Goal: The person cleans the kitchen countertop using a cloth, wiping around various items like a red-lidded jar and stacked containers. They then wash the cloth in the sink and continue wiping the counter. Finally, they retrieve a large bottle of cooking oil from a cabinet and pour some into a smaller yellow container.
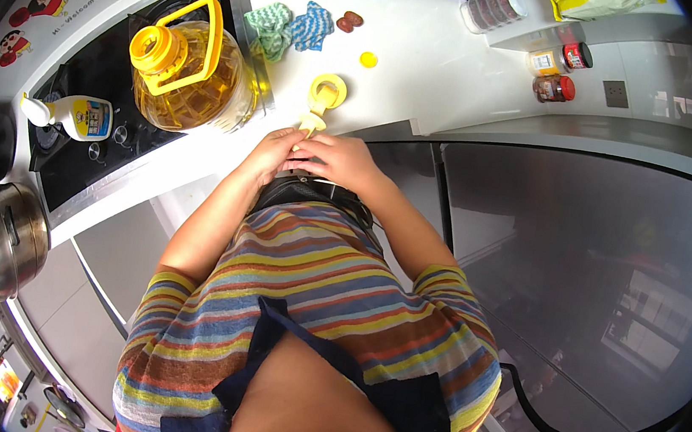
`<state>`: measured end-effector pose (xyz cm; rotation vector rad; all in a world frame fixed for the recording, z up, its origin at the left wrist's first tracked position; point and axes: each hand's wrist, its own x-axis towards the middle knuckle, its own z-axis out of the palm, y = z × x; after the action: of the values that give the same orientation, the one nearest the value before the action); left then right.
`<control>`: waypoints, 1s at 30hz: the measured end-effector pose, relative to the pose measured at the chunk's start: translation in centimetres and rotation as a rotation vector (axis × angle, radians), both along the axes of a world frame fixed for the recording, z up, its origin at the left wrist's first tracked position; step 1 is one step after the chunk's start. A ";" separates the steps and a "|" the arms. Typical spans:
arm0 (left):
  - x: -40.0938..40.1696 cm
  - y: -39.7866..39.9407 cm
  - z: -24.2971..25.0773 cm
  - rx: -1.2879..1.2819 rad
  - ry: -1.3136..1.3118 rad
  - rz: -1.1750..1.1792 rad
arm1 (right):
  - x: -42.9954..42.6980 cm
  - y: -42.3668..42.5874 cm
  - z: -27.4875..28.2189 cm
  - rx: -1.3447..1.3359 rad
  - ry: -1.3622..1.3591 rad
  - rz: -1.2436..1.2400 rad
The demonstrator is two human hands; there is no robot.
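Both my hands meet at the counter's edge in front of my waist. The fingers of my left hand [273, 151] and my right hand [341, 160] pinch the lower end of a pale yellow plastic fitting [312, 122]. Its upper end reaches a yellow plastic ring [335, 82]; I cannot tell whether the two are joined. A small yellow disc [368, 59] lies flat farther back. To the left stands a large clear jug of golden oil [191, 89], its yellow handle [214, 41] raised and its yellow neck [150, 48] uncapped.
Left of the jug, a spray bottle [88, 118] rests by the black gas hob [89, 78], near a steel pot [10, 238]. Behind are crumpled cloths [312, 26], dried dates [349, 21] and a ribbed clear jar [494, 7]. A dark glossy appliance front [561, 240] stands at right.
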<state>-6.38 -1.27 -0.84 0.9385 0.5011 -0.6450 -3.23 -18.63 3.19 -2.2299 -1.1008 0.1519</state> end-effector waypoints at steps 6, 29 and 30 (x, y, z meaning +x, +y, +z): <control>0.0 0.3 -1.2 0.092 0.030 -0.054 | 4.6 1.8 4.9 0.365 0.251 -0.257; 0.8 0.1 0.0 0.164 -0.107 -0.040 | 9.5 0.5 8.4 0.630 0.366 -0.455; 1.0 0.1 0.4 0.170 -0.120 -0.034 | 9.5 0.1 8.3 0.636 0.368 -0.474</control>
<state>-5.41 -1.14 -0.45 1.1418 0.4383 -0.5794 6.31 -18.50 11.50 -1.7253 -0.3320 0.0024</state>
